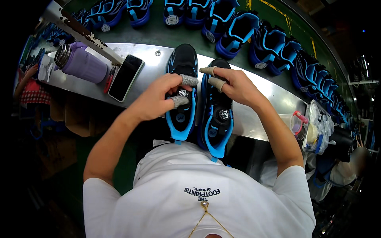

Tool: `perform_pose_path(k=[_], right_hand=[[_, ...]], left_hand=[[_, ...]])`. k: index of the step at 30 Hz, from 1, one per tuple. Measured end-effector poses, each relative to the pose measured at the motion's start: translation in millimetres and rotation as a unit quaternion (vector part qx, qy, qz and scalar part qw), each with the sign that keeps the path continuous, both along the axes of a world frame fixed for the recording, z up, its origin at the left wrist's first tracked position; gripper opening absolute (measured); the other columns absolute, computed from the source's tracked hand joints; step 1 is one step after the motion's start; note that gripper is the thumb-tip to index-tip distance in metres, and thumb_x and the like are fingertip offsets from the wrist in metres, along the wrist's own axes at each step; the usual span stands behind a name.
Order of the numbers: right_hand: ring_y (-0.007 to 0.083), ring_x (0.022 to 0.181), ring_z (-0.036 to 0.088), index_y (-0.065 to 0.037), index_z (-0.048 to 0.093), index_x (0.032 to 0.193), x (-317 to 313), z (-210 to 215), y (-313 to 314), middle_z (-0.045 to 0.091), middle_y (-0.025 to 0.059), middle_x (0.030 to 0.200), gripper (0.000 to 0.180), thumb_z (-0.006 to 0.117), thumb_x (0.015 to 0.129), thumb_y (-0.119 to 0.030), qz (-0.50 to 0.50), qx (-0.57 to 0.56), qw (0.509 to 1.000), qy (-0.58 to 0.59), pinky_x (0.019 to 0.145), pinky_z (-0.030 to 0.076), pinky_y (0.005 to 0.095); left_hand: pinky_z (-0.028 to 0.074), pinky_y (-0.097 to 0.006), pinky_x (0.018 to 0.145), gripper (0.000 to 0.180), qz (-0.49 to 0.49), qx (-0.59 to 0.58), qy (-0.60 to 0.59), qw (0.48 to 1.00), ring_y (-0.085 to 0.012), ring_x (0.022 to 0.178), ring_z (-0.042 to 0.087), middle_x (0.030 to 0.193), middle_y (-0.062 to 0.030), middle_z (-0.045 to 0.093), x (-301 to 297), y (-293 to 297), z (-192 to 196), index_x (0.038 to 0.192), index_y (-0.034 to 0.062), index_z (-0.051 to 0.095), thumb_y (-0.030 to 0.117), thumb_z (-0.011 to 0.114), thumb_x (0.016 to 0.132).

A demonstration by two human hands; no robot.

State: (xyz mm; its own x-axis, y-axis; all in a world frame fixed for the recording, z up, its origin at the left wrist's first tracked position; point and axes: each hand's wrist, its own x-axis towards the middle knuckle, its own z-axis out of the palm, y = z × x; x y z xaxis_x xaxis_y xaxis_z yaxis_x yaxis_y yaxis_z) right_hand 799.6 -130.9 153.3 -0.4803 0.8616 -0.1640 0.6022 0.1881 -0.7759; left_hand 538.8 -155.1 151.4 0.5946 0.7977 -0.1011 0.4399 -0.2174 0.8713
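Factory benches and a green conveyor are filling the room, and a steel counter is running across in front of the person. Both hands are working over a pair of black-and-blue shoes lying side by side, heels hanging over the counter's near edge.

The left hand is curling onto the left shoe, its taped thumb and forefinger pinching at the round dial on the tongue. The right hand is hovering over the right shoe, taped fingertips drawn together near the laces; whether they are gripping anything I cannot tell. Wrists are bending inward, elbows spreading wide.

To do this well, I would judge the shoe needs steadying flat while the dial is being turned evenly.

Further out, a phone and a purple bottle are sitting toward the counter's left end, a clear tub at its right end, and a row of blue shoes is lining the conveyor beyond the far edge.
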Motion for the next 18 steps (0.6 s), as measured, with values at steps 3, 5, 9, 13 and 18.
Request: perform_pose_path(k=[3,5,9,13,18], right_hand=[[0.0229,0.066,0.056,-0.014,0.064,0.128,-1,3,2,0.064,0.0135,0.078,0.035,0.061,0.093,-0.016,-0.005,-0.020,0.999,-0.024,0.066,0.047,0.0333],[0.0233,0.065,0.056,-0.014,0.065,0.127,-2,0,3,0.063,0.0130,0.074,0.034,0.061,0.094,-0.015,0.002,0.005,1.000,-0.029,0.066,0.047,0.0335],[0.0141,0.068,0.048,-0.022,0.058,0.137,-1,8,6,0.054,0.0063,0.074,0.044,0.063,0.093,-0.019,0.050,-0.010,0.999,0.003,0.063,0.042,0.0293],[0.0214,0.076,0.053,-0.024,0.051,0.143,-26,12,7,0.052,0.0091,0.084,0.057,0.066,0.088,-0.020,0.212,0.100,0.971,0.056,0.068,0.046,0.0336],[0.0317,0.079,0.062,-0.020,0.060,0.126,-56,-4,7,0.058,0.0095,0.081,0.041,0.065,0.085,-0.023,0.309,0.231,0.921,-0.056,0.068,0.050,0.0427]], left_hand=[[0.040,-0.027,0.076,0.041,0.010,0.050,-0.010,0.999,-0.0156,0.082,0.047,0.092,-0.0040,0.051,-1,-3,-2,0.121,0.0041,0.063,0.011,0.070,0.082],[0.041,-0.026,0.075,0.032,0.082,0.160,-0.011,0.984,-0.0138,0.083,0.050,0.095,-0.0037,0.056,3,-17,-1,0.116,0.0027,0.065,0.007,0.067,0.084],[0.047,-0.021,0.055,0.022,0.242,-0.246,-0.162,0.925,-0.0132,0.068,0.059,0.092,-0.0091,0.065,0,-63,11,0.110,-0.0004,0.065,0.013,0.051,0.100],[0.055,-0.026,0.059,0.029,0.265,-0.470,-0.314,0.781,-0.0214,0.091,0.067,0.114,-0.0176,0.065,8,-79,3,0.122,-0.0066,0.057,0.011,0.046,0.101],[0.059,-0.028,0.064,0.032,0.278,-0.468,-0.400,0.737,-0.0282,0.112,0.063,0.124,-0.0185,0.057,23,-85,-20,0.129,-0.0080,0.047,0.010,0.044,0.102]])
